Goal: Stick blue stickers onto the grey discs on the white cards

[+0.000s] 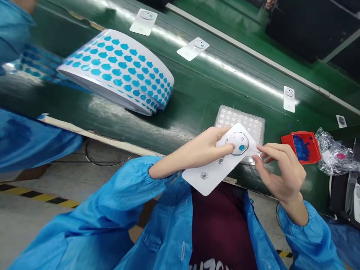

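A white card (213, 176) is tilted in front of me above the belt, with a printed octagonal outline and a small blue sticker (241, 147) inside it. My left hand (215, 146) grips this card, the thumb lying on its printed face. At the card's right corner, my right hand (281, 168) has thumb and index finger close together on the edge. Partly hidden beneath the card is a clear plastic tray (239, 115) with rows of small round pale pieces.
A looped sheet of blue stickers (120, 67) stands on the green conveyor belt (194, 99). More white cards (194, 48) lie along the far side. To the right are a red bin (306, 146) with blue contents and a clear plastic bag (336, 153). A co-worker's blue sleeve (14, 33) shows left.
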The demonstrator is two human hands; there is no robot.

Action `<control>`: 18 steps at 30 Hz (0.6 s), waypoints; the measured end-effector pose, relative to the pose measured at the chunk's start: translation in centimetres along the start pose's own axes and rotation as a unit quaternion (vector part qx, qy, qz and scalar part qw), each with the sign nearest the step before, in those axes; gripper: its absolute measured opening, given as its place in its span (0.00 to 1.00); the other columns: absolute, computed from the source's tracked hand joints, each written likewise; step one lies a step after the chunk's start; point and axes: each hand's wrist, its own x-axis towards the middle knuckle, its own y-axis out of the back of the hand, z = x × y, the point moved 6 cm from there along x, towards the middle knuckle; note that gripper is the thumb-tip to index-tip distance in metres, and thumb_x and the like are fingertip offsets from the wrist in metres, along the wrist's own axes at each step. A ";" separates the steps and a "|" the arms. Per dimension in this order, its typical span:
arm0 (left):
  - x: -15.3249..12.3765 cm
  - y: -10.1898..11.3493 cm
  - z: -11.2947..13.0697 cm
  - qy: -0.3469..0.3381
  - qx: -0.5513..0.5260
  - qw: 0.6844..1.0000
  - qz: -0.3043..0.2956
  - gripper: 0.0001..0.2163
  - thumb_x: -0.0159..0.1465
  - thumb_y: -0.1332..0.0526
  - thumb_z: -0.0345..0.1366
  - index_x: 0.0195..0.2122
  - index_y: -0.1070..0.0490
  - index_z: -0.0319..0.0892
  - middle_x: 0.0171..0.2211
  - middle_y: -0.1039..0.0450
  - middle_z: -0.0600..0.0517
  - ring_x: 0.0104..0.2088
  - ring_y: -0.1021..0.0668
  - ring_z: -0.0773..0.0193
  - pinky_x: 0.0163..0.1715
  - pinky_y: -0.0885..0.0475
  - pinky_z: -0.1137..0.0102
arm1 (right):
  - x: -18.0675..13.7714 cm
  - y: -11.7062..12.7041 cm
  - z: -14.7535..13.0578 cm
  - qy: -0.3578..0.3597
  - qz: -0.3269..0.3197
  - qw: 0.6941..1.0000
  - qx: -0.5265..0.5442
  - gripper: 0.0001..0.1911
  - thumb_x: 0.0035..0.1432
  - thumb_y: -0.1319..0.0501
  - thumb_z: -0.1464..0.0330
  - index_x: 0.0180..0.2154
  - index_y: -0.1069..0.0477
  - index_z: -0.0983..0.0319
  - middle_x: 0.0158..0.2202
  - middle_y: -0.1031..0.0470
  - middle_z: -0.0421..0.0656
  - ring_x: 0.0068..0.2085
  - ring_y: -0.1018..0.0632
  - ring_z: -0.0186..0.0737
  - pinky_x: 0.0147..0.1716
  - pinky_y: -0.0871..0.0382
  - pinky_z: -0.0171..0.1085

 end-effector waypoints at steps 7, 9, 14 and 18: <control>-1.8 -2.0 -0.3 -0.030 0.027 0.994 0.106 0.06 0.71 0.43 0.35 0.35 0.32 0.43 0.25 0.32 0.58 0.22 0.32 0.69 0.22 0.40 0.73 | -0.1 -2.1 -0.2 -0.063 -0.016 0.996 0.061 0.09 0.67 0.32 0.78 0.45 0.24 0.60 0.39 0.16 0.43 0.37 0.17 0.36 0.34 0.23 0.34; -2.2 -2.4 0.0 -0.033 0.045 0.992 0.113 0.07 0.72 0.44 0.34 0.35 0.35 0.44 0.23 0.36 0.60 0.21 0.34 0.69 0.22 0.42 0.72 | 0.0 -2.1 -0.2 -0.068 -0.012 0.996 0.063 0.09 0.67 0.32 0.78 0.44 0.25 0.60 0.38 0.16 0.42 0.37 0.18 0.35 0.34 0.23 0.34; -2.5 -2.6 0.5 -0.033 0.061 0.992 0.107 0.08 0.73 0.46 0.33 0.34 0.38 0.45 0.22 0.40 0.61 0.19 0.36 0.69 0.22 0.44 0.71 | 0.0 -2.2 -0.6 -0.052 -0.002 0.998 0.026 0.09 0.66 0.32 0.79 0.42 0.26 0.59 0.35 0.17 0.40 0.34 0.20 0.34 0.32 0.25 0.33; -2.4 -2.7 0.5 -0.028 0.060 0.992 0.103 0.07 0.72 0.46 0.32 0.34 0.39 0.46 0.22 0.42 0.62 0.20 0.37 0.69 0.23 0.45 0.70 | 0.0 -2.2 -1.1 -0.006 0.027 0.999 -0.032 0.09 0.66 0.32 0.78 0.41 0.27 0.60 0.32 0.19 0.40 0.31 0.22 0.35 0.31 0.28 0.34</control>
